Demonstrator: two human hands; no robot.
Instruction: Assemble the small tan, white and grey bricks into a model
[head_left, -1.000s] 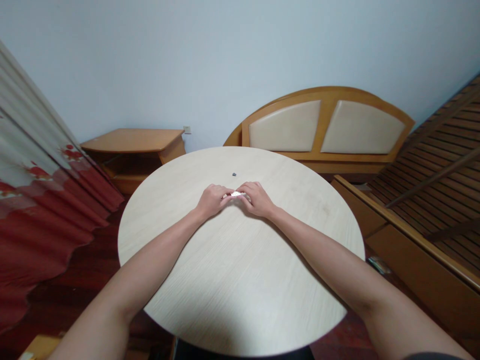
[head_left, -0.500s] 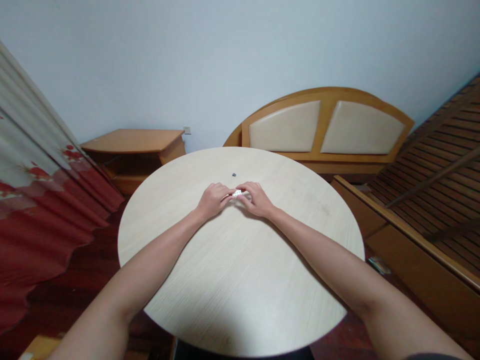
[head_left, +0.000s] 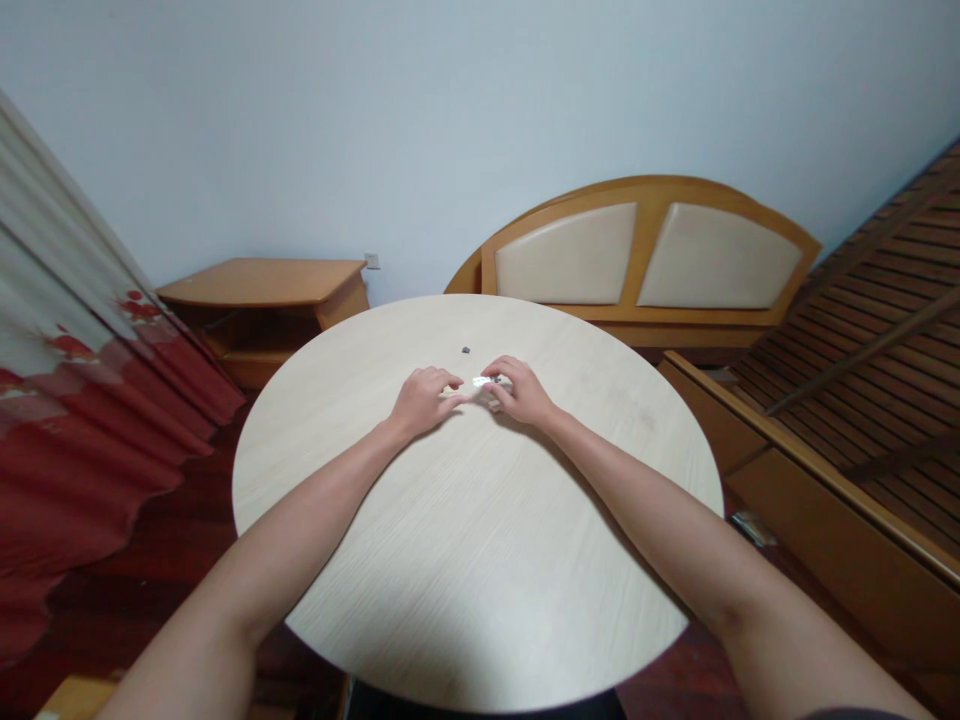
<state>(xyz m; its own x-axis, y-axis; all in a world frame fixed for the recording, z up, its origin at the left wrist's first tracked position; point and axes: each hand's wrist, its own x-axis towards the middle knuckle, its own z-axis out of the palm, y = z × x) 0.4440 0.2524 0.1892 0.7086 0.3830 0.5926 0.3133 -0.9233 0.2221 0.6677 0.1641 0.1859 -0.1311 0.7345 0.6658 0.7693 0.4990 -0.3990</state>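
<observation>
Both my hands rest near the middle of a round pale wooden table. My right hand has its fingers curled in a pinch around a small white object that I cannot name. My left hand lies just to its left with fingers curled, its fingertips close to the same white object; whether they grip it I cannot tell. A tiny dark piece lies on the table just beyond my hands.
A wooden bedside cabinet stands at the back left. A padded headboard leans on the wall behind the table. A slatted bed frame fills the right side. A red and white curtain hangs at the left.
My hands have drawn slightly apart. The white object now sits in my right fingers, and my left fingertips have eased off it. The camera has shifted a little.
</observation>
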